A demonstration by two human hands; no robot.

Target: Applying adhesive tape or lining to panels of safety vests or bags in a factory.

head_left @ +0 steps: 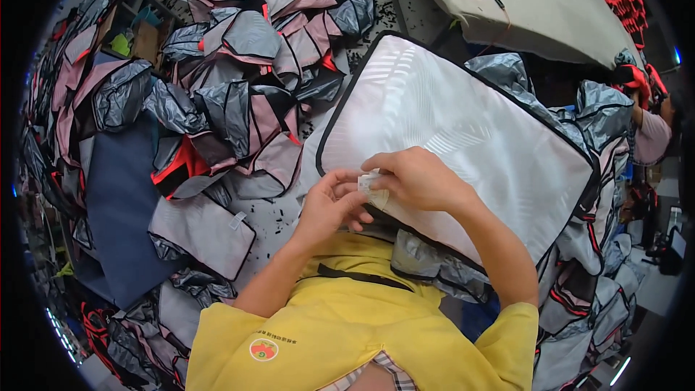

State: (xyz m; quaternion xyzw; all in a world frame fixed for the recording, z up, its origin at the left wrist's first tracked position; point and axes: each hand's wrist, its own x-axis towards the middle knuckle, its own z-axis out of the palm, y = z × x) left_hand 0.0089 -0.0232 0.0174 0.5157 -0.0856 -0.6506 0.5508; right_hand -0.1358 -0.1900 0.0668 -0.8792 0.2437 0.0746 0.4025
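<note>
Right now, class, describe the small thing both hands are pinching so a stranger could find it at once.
Start at the large white fabric panel with black edging, lying mid-picture. At its lower left edge the left hand and right hand meet on a small white tag. Unlike the grey and pink pieces piled around, it is tiny and papery.

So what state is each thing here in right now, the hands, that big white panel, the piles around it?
Left hand: fingers closed, pinching the small white tag.
Right hand: fingers closed on the same tag.
Small white tag: held between both hands at the panel's edge.
White bag panel: lying flat, black-edged, on the lap.
Pile of grey and pink bag pieces: heaped loosely, crumpled.
Navy cloth: spread flat.
</note>
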